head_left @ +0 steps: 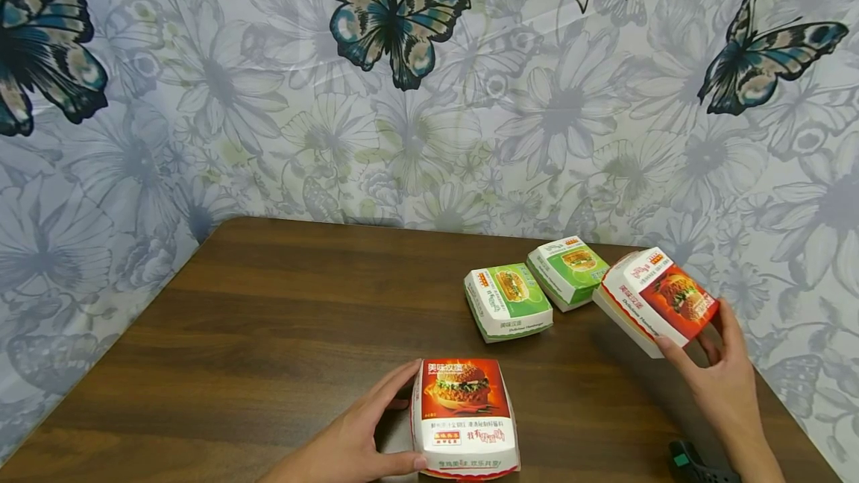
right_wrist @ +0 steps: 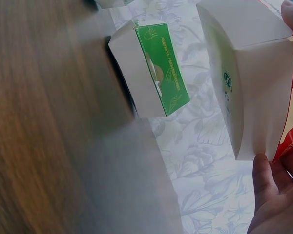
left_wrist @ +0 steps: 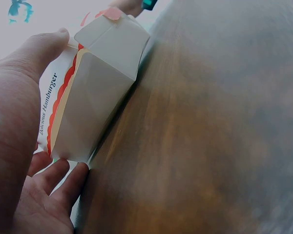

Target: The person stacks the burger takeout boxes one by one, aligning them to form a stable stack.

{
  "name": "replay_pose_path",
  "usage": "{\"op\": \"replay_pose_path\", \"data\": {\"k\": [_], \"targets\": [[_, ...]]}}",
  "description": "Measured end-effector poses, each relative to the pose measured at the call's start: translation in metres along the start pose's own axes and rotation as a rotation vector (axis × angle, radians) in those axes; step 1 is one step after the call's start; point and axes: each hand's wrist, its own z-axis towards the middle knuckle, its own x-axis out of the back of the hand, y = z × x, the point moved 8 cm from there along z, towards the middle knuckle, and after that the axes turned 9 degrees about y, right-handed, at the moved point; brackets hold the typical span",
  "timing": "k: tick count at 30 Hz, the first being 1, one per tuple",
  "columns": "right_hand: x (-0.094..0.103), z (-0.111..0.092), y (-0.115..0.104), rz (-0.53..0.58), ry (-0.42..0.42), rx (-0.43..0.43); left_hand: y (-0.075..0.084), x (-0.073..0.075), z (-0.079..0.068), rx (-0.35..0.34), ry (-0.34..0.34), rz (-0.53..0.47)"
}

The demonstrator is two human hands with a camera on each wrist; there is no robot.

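At the front of the table, my left hand point(head_left: 359, 434) holds a red-and-white hamburger box point(head_left: 465, 423) from its left side, thumb on the near side and fingers toward the back. In the left wrist view, that box point(left_wrist: 100, 92) sits on the wood, thumb and fingertips at its two ends. My right hand point(head_left: 728, 382) grips another red-and-white hamburger box point(head_left: 661, 300) by its right end, raised and tilted over the table's right side. The right wrist view shows this box's point(right_wrist: 263, 92) pale underside and side, lifted off the wood.
Two green-and-white hamburger boxes, one nearer point(head_left: 508, 302) and one farther back point(head_left: 569, 272), lie at the table's back right. The raised box overlaps the farther one in the head view. A black device point(head_left: 698, 464) is at my right wrist. Butterfly-patterned cloth point(head_left: 416, 155) hangs behind the table point(head_left: 268, 341).
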Motion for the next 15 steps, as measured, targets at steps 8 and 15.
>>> {"op": "replay_pose_path", "data": {"k": [8, 15], "targets": [[0.000, -0.001, -0.008, 0.021, 0.025, 0.065, -0.001, 0.000, 0.000, 0.008, -0.001, 0.003], [0.002, -0.003, -0.017, 0.037, 0.048, 0.106, -0.001, 0.000, 0.000, 0.019, 0.000, 0.008]]}}
